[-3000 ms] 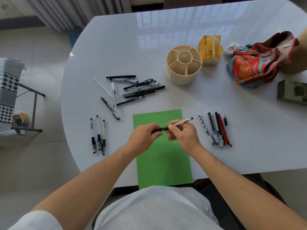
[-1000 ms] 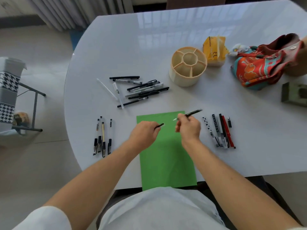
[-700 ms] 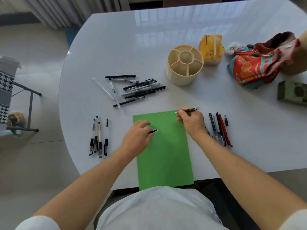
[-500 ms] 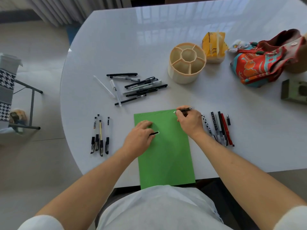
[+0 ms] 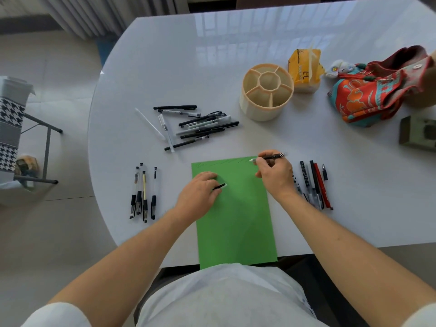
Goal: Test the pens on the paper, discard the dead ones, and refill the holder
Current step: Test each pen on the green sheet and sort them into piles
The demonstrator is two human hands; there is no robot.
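Note:
A green paper (image 5: 236,215) lies in front of me on the white table (image 5: 212,67). My right hand (image 5: 274,175) grips a black pen with a checkered end (image 5: 271,157), its tip on the paper's top right corner. My left hand (image 5: 198,197) rests on the paper's left side and holds the pen's black cap (image 5: 219,186). Faint pen strokes run along the paper's top edge. The beige divided holder (image 5: 266,93) stands empty at the back. A pile of pens (image 5: 200,125) lies left of it.
Several pens (image 5: 144,192) lie in a row left of the paper, and another row of pens (image 5: 315,185) lies to its right. A yellow packet (image 5: 304,69), a red patterned bag (image 5: 377,90) and a green box (image 5: 417,133) sit at the back right. A chair (image 5: 14,128) stands off the table's left.
I pulled the cap off the pen. My right hand lowered the pen's tip to the paper's top right corner, and my left hand came down onto the paper with the cap.

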